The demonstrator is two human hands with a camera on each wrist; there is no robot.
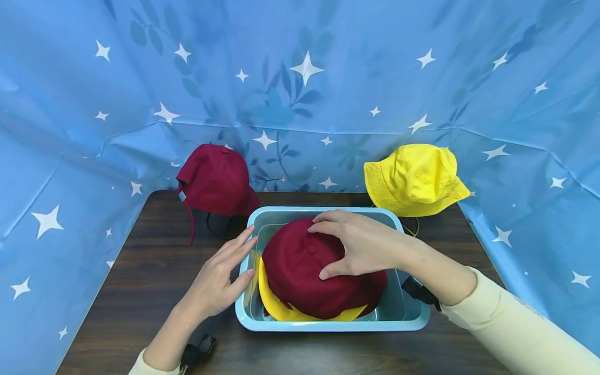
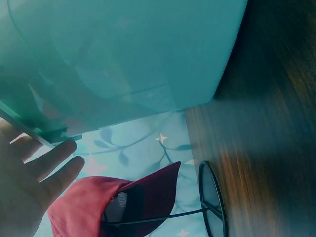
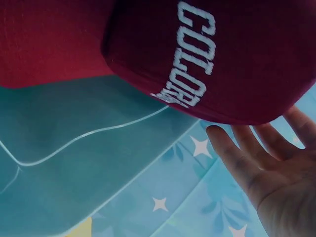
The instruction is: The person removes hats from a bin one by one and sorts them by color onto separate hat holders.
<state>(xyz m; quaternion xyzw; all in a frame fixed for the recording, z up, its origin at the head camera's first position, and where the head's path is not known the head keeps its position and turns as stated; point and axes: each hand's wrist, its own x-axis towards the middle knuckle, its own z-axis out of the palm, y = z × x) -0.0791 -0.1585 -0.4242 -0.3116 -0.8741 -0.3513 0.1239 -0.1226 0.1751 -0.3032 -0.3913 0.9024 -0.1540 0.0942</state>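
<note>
A light-blue plastic bin [image 1: 330, 326] holds a maroon cap [image 1: 300, 265] on top of something yellow with a brim [image 1: 272, 302]. White lettering on the cap's front shows in the right wrist view. My right hand [image 1: 353, 242] lies over the cap's crown, thumb and fingers spread apart, fingertips right at the fabric. At the bin's left wall my left hand [image 1: 220, 278] has its fingers fairly straight, tips at the rim. The left wrist view shows these spread fingers [image 2: 54, 160] beside the bin's translucent wall [image 2: 138, 64].
Behind the bin, a second maroon cap [image 1: 217, 179] sits on a black wire stand [image 2: 212, 197] at the left. A yellow bucket hat [image 1: 414, 179] stands at the right. Blue star-patterned cloth [image 1: 300, 104] surrounds the dark wooden table [image 1: 131, 297].
</note>
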